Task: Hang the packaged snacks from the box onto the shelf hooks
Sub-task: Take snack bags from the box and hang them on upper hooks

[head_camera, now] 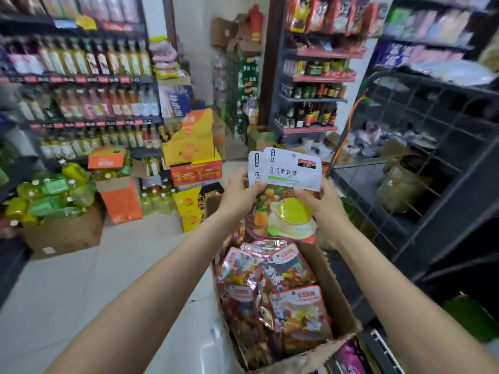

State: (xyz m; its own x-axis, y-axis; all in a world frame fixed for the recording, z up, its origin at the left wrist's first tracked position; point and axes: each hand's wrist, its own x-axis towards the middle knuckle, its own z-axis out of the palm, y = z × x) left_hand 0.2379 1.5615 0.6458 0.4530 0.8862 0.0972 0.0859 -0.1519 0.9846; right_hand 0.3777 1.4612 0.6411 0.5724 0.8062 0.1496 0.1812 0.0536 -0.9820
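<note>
I hold two overlapping snack packs (286,195) upright in front of me, each with a white header and a picture of a yellow-filled cup. My left hand (239,194) grips their left edge. My right hand (320,203) pinches the right side of the front pack. Below them stands an open cardboard box (339,298) holding several red-topped bags of colourful sweets (278,290). The dark wire shelf rack (432,125) is to the right; I cannot make out its hooks.
Shelves of bottled drinks (81,85) fill the left wall. Orange and yellow cartons (194,168) are stacked on the floor ahead. A box of green and yellow bottles (54,201) sits at the left. Pale tiled floor (108,279) lies to the left of the box.
</note>
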